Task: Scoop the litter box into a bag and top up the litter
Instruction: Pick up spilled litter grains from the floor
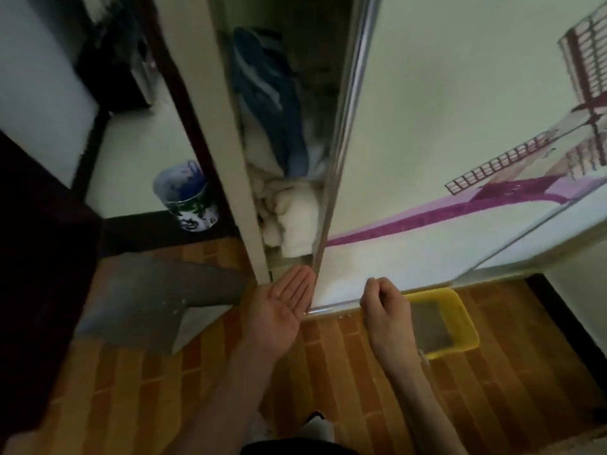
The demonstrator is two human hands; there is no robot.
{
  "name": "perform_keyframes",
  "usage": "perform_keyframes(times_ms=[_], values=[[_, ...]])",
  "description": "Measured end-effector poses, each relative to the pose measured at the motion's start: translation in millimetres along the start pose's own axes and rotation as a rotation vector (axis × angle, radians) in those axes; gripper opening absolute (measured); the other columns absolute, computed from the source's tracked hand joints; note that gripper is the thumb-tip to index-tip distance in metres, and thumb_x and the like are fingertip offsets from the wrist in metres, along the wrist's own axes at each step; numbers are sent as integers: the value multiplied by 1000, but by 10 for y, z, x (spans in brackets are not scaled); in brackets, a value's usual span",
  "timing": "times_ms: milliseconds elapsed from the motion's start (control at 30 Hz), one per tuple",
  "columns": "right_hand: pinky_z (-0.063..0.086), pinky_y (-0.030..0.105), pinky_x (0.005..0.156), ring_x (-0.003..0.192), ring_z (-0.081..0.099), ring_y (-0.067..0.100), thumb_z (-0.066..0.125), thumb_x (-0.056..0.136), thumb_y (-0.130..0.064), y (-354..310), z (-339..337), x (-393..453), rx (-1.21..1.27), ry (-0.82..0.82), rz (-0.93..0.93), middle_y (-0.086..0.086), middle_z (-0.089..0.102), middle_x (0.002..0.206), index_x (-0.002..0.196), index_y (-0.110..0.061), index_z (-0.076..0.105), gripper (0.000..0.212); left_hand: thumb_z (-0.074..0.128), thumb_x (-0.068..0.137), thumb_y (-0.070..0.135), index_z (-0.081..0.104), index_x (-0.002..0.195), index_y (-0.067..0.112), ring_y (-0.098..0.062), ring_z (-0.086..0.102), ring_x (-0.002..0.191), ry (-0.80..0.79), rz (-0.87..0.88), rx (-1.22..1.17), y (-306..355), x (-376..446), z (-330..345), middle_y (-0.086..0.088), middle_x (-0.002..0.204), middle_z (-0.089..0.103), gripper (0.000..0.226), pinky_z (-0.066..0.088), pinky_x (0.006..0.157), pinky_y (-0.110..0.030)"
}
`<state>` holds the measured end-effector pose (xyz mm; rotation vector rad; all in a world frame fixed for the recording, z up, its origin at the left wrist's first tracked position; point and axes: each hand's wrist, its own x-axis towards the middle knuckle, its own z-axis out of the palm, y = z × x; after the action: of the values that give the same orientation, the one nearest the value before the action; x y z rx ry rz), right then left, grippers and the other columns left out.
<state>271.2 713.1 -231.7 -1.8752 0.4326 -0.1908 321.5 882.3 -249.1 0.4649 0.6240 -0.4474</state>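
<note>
1. We note the wardrobe sliding door [443, 142], white with a purple windmill print, standing partly open; the gap beside it shows piled bedding [289, 218] in white and blue; no litter supply or bag is visible in that gap.
2. The litter box [460, 303], a yellow tray, sits on the brick-patterned floor [328, 372] against the foot of the door, to the right; it holds grey litter; we see no scoop and no bag anywhere, so we judge both scooping and topping up not yet begun.
3. The left hand [282, 303] lies palm up, fingers straight, at the door's lower edge; it holds nothing.
4. The right hand [384, 307] hangs over the box's near left corner, fingers curled; we see nothing in its grasp.
5. Outstanding, in our judgement: fetching tools, scooping, bagging, refilling.
</note>
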Motion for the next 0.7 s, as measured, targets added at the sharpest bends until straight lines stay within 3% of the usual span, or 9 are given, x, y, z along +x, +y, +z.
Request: perform_keyframes(times_ms=[133, 267, 433, 567, 700], values=[[37, 20, 50, 55, 42, 5, 44, 107, -24, -318, 560, -78, 26, -196, -15, -8, 46, 59, 74, -18, 50, 34, 28, 107, 29, 62, 123, -5, -30, 66, 115, 37, 120, -98, 488, -238, -300, -22, 129, 66, 50, 55, 96, -40], [39, 25, 52, 57, 45, 10, 43, 108, -27, -607, 1219, -124, 59, -346, -1, -4, 47, 63, 81, -15, 53, 31, 26, 107, 30, 60, 126, -5, -30, 66, 116, 62, 234, -162, 1086, -418, -594, -21, 128, 66, 52, 56, 93, -40], [33, 33, 52, 53, 39, 10, 44, 107, -26, -975, 2137, -168, 75, -430, 0, -7, 41, 58, 73, -18, 46, 35, 22, 108, 29, 62, 120, -6, -28, 73, 102, 133, 336, -205, 1957, -518, -892, -22, 122, 69, 55, 58, 93, -38], [34, 22, 50, 52, 40, 7, 45, 108, -25, -1259, 2839, -181, 114, -468, 21, -10, 42, 56, 73, -18, 50, 35, 22, 109, 28, 64, 118, -6, -27, 74, 102, 163, 380, -225, 2650, -547, -1128, -21, 121, 70, 54, 52, 91, -36], [33, 22, 48, 52, 37, 9, 45, 108, -26, -1478, 3507, -67, 245, -478, 112, -6, 41, 60, 79, -15, 51, 32, 26, 109, 28, 68, 112, -6, -28, 74, 99, 174, 394, -254, 3321, -468, -1319, -22, 118, 71, 54, 52, 90, -38]])
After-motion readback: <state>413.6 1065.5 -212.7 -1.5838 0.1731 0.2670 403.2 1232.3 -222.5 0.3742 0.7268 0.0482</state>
